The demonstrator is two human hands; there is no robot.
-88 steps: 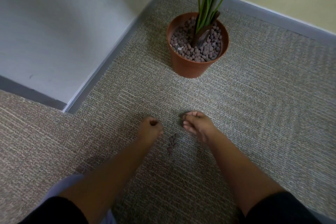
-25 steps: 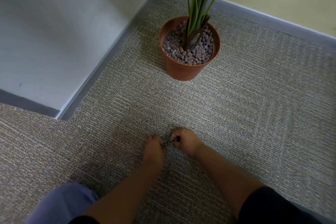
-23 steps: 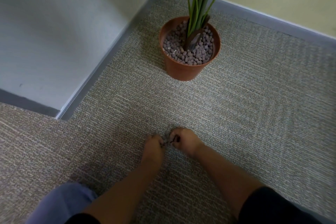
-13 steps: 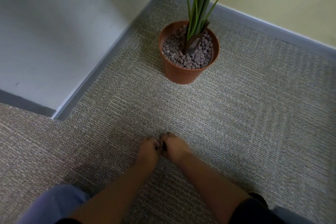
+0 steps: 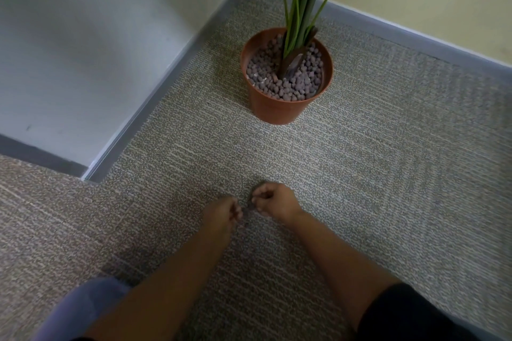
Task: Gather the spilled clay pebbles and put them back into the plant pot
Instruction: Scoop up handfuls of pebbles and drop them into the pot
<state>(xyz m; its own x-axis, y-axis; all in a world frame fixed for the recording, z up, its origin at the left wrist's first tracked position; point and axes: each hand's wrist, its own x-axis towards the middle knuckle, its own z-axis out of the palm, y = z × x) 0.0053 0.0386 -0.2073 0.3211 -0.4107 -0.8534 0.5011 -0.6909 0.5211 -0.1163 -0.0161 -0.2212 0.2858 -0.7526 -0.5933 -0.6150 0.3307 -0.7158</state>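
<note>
Low in the frame, the left hand and right hand curl into loose fists on the carpet, apparently around pebbles; a few show between them. The pot stands at upper centre. Loose fists could leak pebbles mid-carry.

Curled hands, perhaps on pebbles

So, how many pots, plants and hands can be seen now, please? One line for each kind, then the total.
Pot: 1
Plant: 1
Hands: 2, left hand and right hand
Total: 4
</note>
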